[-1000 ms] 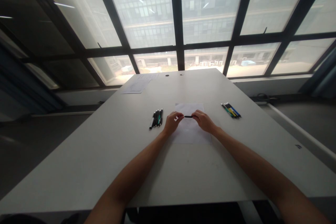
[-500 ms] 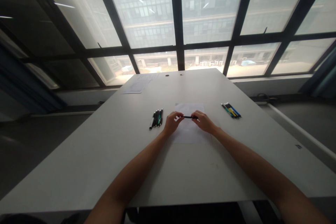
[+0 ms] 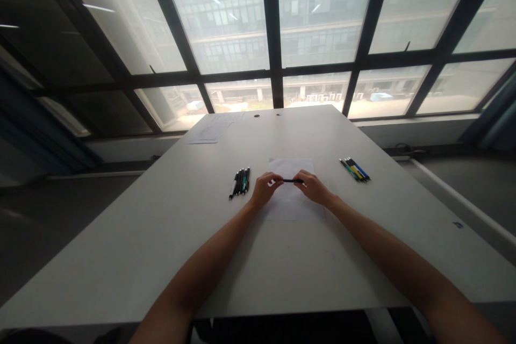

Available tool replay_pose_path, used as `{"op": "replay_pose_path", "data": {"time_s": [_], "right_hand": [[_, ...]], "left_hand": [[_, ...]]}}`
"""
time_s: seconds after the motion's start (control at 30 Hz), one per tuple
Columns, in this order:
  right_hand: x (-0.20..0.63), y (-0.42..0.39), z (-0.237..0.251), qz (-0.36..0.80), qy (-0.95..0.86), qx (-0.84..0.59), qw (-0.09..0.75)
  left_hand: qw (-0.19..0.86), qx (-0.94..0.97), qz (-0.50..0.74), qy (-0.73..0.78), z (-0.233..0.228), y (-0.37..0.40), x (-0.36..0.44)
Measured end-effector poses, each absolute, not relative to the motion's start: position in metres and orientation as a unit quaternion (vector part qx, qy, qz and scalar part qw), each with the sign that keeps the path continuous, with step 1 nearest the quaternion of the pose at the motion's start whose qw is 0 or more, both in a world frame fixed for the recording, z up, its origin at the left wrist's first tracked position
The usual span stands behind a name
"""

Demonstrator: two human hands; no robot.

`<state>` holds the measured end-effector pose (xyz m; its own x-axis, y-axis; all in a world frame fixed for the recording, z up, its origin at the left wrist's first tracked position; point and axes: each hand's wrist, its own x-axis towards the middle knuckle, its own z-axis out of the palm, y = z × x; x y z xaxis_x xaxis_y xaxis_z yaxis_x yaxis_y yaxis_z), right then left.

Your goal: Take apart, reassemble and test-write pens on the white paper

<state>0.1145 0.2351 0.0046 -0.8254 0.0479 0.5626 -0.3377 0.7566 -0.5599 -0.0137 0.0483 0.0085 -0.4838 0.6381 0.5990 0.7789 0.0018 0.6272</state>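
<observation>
A black pen (image 3: 288, 180) lies level between my two hands, above a white sheet of paper (image 3: 286, 211). My left hand (image 3: 266, 187) pinches its left end with thumb and fingertips. The right end is gripped by my right hand (image 3: 311, 185), whose fingers hide that tip. Just left of my left hand lies a row of several pens (image 3: 240, 181), mostly black, with one white and some green on it. Farther off to the right of my right hand is a second group of pens (image 3: 355, 170) in green, yellow, blue and black.
The white table (image 3: 193, 226) reaches toward large windows. Printed papers (image 3: 207, 133) lie at its far left corner. A small dark patch (image 3: 458, 224) is near the right edge. Two small dark spots mark the far end.
Almost nothing differs. Both hands keep hold of the black pen in the same place, with only a very slight shift of the pen.
</observation>
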Motion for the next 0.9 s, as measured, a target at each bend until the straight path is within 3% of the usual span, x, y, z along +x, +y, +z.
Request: {"op": "replay_pose_path", "data": {"time_s": [0.9], "right_hand": [[0.115,0.235,0.006,0.342,-0.893,0.081,0.281]], "left_hand": [[0.045,-0.497,-0.507,-0.703,0.003,0.050,-0.019]]}}
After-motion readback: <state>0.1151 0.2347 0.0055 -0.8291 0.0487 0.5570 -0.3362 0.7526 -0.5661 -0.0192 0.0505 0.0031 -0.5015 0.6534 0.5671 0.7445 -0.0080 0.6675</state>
